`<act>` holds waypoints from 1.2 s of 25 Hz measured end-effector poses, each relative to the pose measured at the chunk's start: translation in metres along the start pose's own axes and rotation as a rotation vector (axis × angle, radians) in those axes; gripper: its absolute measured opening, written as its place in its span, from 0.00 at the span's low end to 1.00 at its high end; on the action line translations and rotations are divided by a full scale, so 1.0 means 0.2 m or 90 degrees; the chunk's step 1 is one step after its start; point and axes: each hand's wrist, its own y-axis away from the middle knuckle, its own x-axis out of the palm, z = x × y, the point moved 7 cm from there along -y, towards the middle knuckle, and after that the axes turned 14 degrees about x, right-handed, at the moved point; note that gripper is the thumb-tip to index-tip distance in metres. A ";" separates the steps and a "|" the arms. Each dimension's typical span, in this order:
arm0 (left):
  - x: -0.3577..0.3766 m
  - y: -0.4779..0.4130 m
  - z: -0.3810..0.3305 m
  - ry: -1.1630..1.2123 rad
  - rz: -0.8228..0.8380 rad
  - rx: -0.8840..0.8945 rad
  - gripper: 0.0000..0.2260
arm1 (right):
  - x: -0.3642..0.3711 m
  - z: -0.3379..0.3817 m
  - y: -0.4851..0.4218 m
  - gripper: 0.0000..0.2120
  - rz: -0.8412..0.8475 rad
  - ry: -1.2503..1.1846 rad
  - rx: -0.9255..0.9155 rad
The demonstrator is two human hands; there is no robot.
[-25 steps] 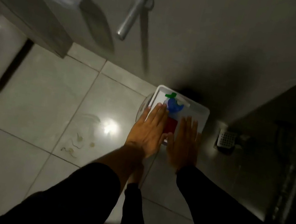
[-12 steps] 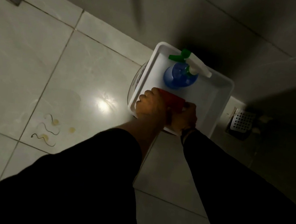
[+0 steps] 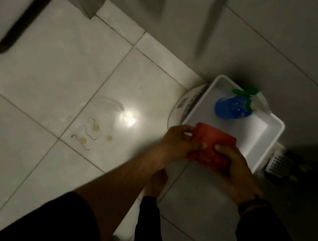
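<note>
A folded red cloth is held between both my hands, above the near edge of a white plastic tray on the floor by the wall. My left hand pinches the cloth's left side. My right hand grips its lower right part, thumb on top. A blue spray bottle with a green and white trigger head stands in the tray's far corner.
Yellowish stains and dark hair strands lie on the glossy floor tiles left of my hands. A round grey object sticks out beside the tray. A floor drain grate sits to the right. A toilet stands at top left.
My hands reached down into the tray, closed on the red cloth and lifted it out toward me. The camera view has swung left and pulled back.
</note>
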 end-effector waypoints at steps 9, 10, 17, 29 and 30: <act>-1.03 0.64 0.75 0.281 -0.209 -0.019 0.23 | 1.03 -0.72 -0.04 0.24 0.136 0.363 0.128; -1.14 0.65 0.89 0.282 -0.263 -0.034 0.22 | 1.12 -0.79 -0.11 0.24 0.127 0.384 0.111; -1.91 0.53 1.88 -0.309 -0.468 -0.124 0.34 | 1.89 -1.10 -0.88 0.21 0.106 0.677 -0.164; -2.22 0.16 2.50 -0.679 -0.721 0.025 0.31 | 2.37 -1.69 -1.66 0.38 0.038 1.293 -0.883; -2.22 0.16 2.51 -0.688 -0.731 0.029 0.31 | 2.40 -1.76 -1.66 0.38 0.037 1.279 -0.933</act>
